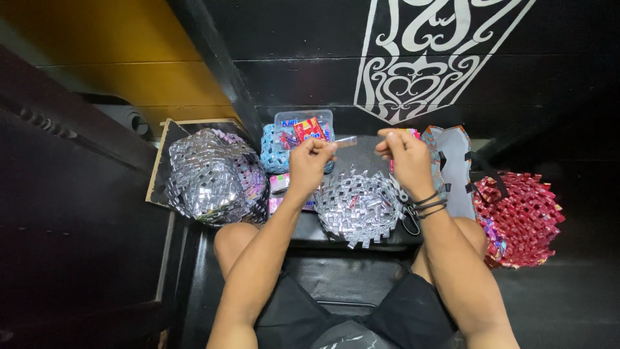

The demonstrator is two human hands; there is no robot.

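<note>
Both hands are raised over a half-woven silver basket (357,207) on the dark bench (361,158). The left hand (309,163) pinches a folded strip (344,141) between closed fingers; the right hand (403,155) is curled shut near it, its contents hidden. A finished silver bag (210,176) sits left, a red one (520,216) right.

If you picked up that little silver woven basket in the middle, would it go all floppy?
The silver woven basket probably holds its bowl shape, since it stands open by itself. It is likely light, being woven from thin folded strips. The loose strip ends at its rim suggest it would bend or dent if squeezed.
</note>
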